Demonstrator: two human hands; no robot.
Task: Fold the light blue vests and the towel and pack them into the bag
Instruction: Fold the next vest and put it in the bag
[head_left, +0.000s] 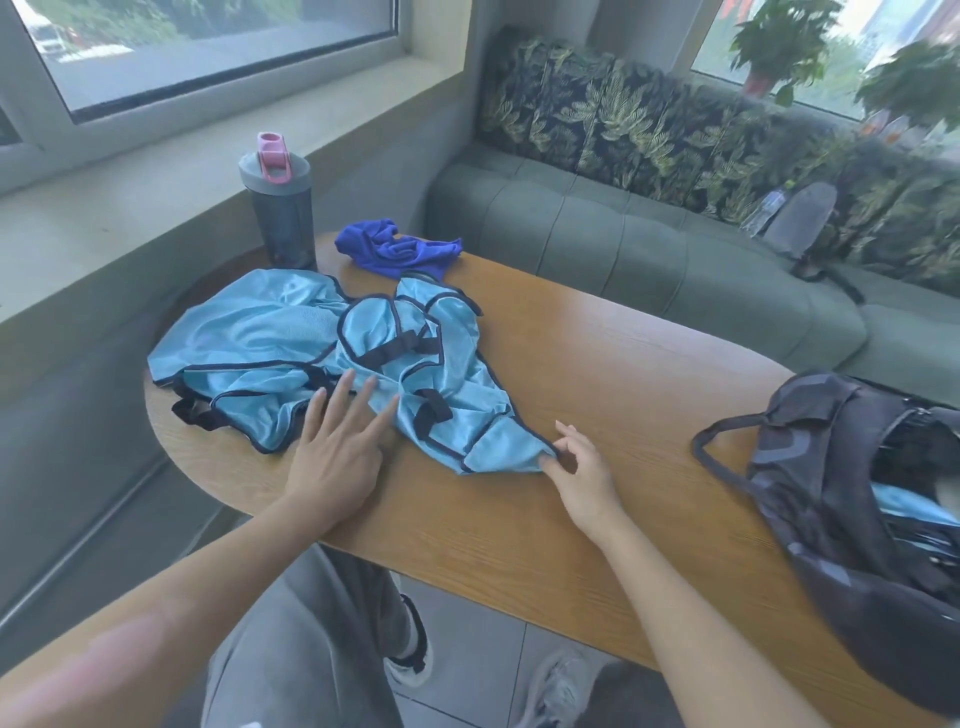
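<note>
Right hand (584, 475) sits on the oval wooden table (597, 374), its fingers (550, 462) pinching the near corner of the crumpled shiny light blue vests with dark trim (311, 348). Left hand (337, 452) lies flat with straight fingers pressing the vests' near edge. Off to the right there's the dark open duffel bag (841, 499), something light blue already inside. Further back, a bunched royal blue towel (395, 249) beside a grey shaker bottle with pink cap (280, 208).

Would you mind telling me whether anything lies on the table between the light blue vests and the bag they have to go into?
Nothing visible does. Bare table separates the light blue vests from the open bag; the right hand pinches a vest corner there.
</note>
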